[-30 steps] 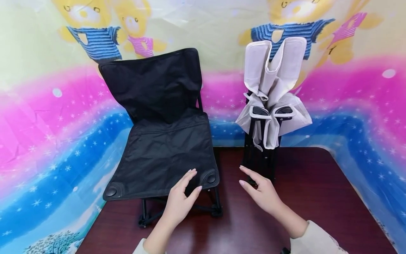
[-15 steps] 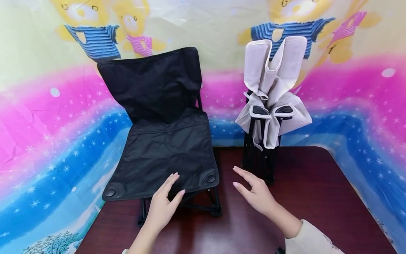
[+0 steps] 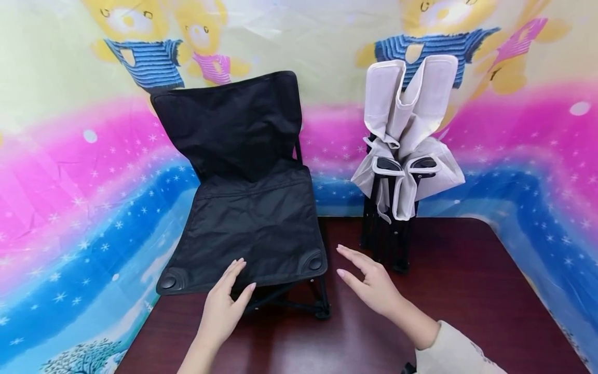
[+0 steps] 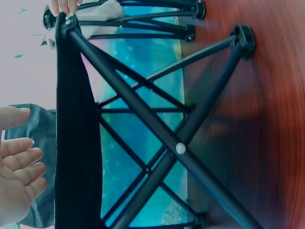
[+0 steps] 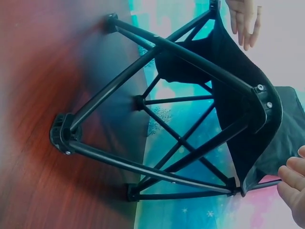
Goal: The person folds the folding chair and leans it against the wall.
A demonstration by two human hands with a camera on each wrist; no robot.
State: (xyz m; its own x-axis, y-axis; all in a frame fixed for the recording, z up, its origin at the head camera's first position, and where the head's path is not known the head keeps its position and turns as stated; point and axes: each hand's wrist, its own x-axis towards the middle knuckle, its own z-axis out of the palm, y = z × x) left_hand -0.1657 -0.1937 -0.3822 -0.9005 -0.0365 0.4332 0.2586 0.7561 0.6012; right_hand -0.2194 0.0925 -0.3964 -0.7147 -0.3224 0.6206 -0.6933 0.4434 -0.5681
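Note:
A black fabric folding chair [image 3: 252, 218] stands unfolded on the left, its seat front facing me. To its right, a white folding chair [image 3: 422, 88] stands upright, folded up with its cloth bunched between black legs. My left hand [image 3: 219, 311] is held by the seat's front edge, fingers straight and overlapping the black cloth in the head view. My right hand [image 3: 374, 288] hovers right of the seat's front corner, fingers extended, holding nothing. Both wrist views show the chair's crossed black legs [image 4: 114, 77] from the side, with the seat cloth [image 5: 238, 81] stretched between them.
Both chairs stand on a dark red-brown table [image 3: 467, 311] with a rounded far corner. Behind and beside it hangs a printed backdrop [image 3: 537, 182] with bears and snowflakes, close to the chairs' backs.
My left hand has moved left along the seat's front edge, away from its right corner. My right hand has drifted slightly left. Both chairs stay in place.

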